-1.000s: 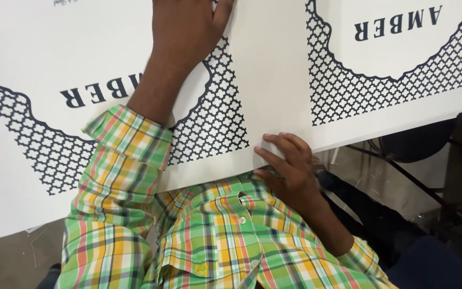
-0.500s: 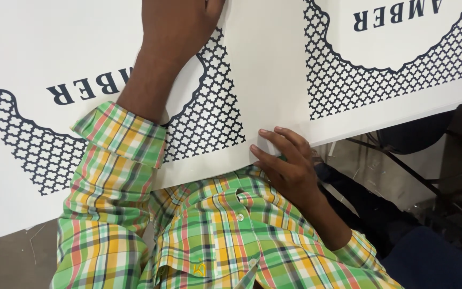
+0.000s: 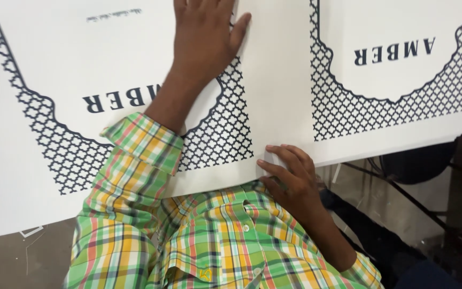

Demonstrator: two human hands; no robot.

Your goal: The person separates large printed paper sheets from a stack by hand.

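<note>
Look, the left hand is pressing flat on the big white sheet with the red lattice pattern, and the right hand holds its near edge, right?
Not quite: the lattice pattern is dark navy or black, not red. The head view shows the left hand flat on the big white sheet, and the right hand at its near edge.

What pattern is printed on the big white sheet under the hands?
A dark navy lattice with a scalloped edge on the large white printed sheet, clearest in the head view.
</note>
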